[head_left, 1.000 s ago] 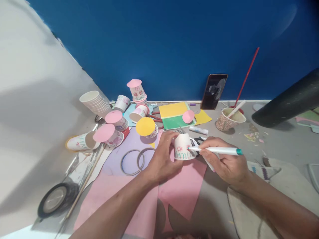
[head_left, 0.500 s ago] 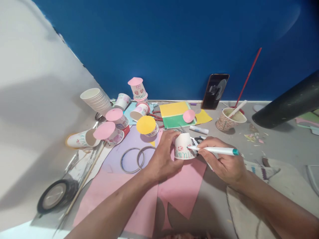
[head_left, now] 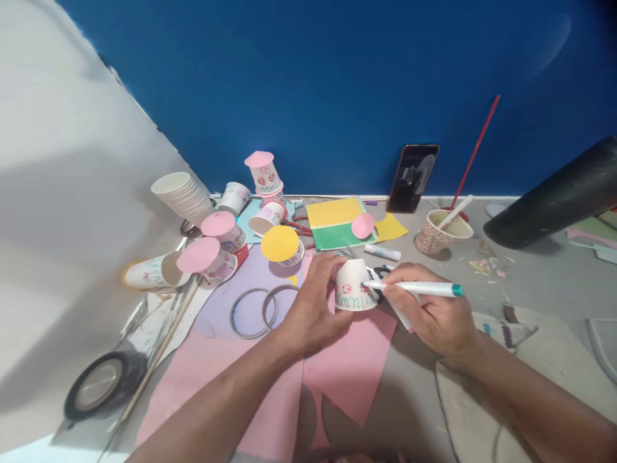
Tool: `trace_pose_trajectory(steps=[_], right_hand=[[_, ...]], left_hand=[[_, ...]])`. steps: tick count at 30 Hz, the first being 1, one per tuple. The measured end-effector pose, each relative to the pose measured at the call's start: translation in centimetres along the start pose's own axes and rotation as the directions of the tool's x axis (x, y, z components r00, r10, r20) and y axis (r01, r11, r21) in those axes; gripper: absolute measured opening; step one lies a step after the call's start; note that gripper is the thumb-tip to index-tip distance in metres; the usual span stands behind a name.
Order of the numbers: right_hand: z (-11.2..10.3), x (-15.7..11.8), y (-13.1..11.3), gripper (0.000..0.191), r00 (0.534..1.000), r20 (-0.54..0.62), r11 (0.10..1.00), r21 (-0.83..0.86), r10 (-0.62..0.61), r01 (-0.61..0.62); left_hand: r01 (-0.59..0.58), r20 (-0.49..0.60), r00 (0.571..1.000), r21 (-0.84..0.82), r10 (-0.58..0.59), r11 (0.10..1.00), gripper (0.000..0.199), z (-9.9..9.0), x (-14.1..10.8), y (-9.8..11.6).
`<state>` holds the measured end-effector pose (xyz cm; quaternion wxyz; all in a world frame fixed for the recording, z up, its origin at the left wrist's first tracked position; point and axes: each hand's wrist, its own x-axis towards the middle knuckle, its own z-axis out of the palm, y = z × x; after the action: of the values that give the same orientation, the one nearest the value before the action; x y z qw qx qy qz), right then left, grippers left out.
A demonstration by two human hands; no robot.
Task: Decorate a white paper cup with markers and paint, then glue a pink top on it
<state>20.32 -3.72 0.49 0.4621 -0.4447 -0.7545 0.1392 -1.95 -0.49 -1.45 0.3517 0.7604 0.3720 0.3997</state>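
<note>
My left hand (head_left: 322, 312) is closed around the side of an upside-down white paper cup (head_left: 348, 283) with red flowers and a green wavy line drawn near its rim. My right hand (head_left: 436, 315) pinches a white marker pen (head_left: 424, 289) with a green end. Its tip meets the cup's side by a red flower. A second white pen (head_left: 403, 314) with a pinkish end sticks out below my right fingers. Dark-handled scissors (head_left: 380, 272) lie just behind the cup, partly hidden. Pink paper (head_left: 354, 366) is spread beneath both hands.
Decorated cups with pink paper discs (head_left: 198, 255) and one with a yellow disc (head_left: 280, 243) stand left. Behind them leans a cup stack (head_left: 180, 196). Two rings (head_left: 251, 313), a tape roll (head_left: 99, 386), a phone (head_left: 413, 178) and a patterned cup (head_left: 431, 239) surround the work.
The view has shifted slightly. Both hands keep hold of the cup and the marker pen, and the pen tip stays at the cup's side.
</note>
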Motion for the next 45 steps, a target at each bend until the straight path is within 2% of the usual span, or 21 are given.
trace_pose_trajectory(steps=[10,15,33,38,42,45], right_hand=[[-0.26,0.3,-0.07,0.009,0.999,0.01,0.999,-0.011,0.042,-0.042],[-0.26,0.3,-0.05,0.009,0.996,-0.059,0.998,-0.032,0.061,-0.063],[-0.27,0.32,-0.01,0.012,0.992,0.014,0.992,-0.004,0.123,-0.123],[-0.26,0.32,0.06,0.013,0.99,-0.036,0.991,-0.022,0.134,-0.134],[-0.19,0.41,0.01,0.013,0.991,0.011,0.991,0.017,0.133,-0.133],[-0.22,0.4,0.02,0.013,0.99,-0.035,0.991,0.015,0.135,-0.135]], left_hand=[[0.009,-0.001,1.0,0.018,-0.008,1.0,0.061,-0.07,0.14,-0.06],[0.034,0.009,0.999,0.007,-0.034,0.999,0.062,-0.13,0.12,0.04],[0.078,-0.018,0.997,-0.012,-0.078,0.997,0.063,-0.11,0.31,0.25],[0.105,0.005,0.995,-0.028,-0.104,0.994,0.061,-0.29,0.39,0.49],[0.124,0.01,0.992,-0.035,-0.123,0.992,0.061,-0.38,0.35,0.52],[0.108,0.01,0.994,-0.051,-0.107,0.993,0.062,-0.38,0.34,0.46]])
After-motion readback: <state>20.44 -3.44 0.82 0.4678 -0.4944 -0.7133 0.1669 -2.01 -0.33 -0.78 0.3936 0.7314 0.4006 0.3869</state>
